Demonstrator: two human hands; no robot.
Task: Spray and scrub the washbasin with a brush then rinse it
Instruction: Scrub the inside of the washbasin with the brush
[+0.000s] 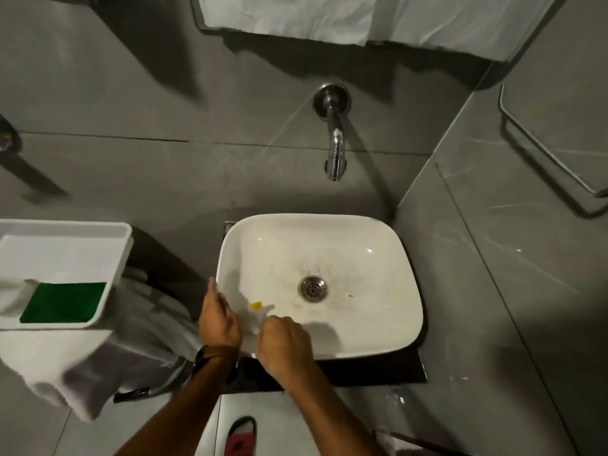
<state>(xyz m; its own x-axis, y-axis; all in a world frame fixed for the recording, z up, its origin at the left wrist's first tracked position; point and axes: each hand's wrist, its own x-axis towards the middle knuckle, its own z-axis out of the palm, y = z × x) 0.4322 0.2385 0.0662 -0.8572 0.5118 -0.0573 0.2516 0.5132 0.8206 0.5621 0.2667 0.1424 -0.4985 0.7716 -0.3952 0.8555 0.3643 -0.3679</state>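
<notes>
The white washbasin point(378, 258) sits on a dark slab, and faint grime rings its metal drain point(313, 288). Over its front-left rim, both my hands close around a small white bottle-like object with a yellow tip point(258, 307), which is blurred and mostly hidden. My left hand point(218, 319) holds its left side, thumb lying along the rim. My right hand point(284, 343) is a fist on its right side. No brush is in view.
A chrome wall tap point(335, 153) juts out above the basin. At left, a white tray point(65, 232) holds a green scrub pad point(64, 302) and rests on grey-white towels point(138, 350). A towel rail point(552, 153) is on the right wall. A red slipper point(240, 437) lies below.
</notes>
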